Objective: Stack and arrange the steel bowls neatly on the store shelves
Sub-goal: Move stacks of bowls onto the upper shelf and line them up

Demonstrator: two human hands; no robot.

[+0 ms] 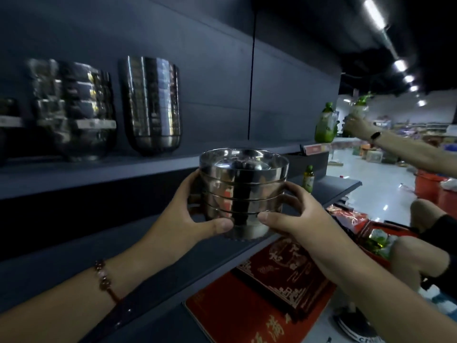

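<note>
Both my forearms reached up toward the shelf point(153, 169), where 2 stacks point(153, 105) already stood. My left hand point(183, 219) and right hand point(294, 216) clasped a third stack point(243, 191), fingers wrapped round it, just before the shelf edge, not yet placed.

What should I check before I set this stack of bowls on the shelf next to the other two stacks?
1. Both hands grip: left hand and right hand clasp the held bowl stack: ok.
2. Bowls nested evenly: ok.
3. Free spot on upper shelf right of the second shelved stack: ok.
4. Stack base above shelf level: not ok.
5. Shelved stacks upright: ok.
6. Shelf depth sufficient: cannot tell.
</note>
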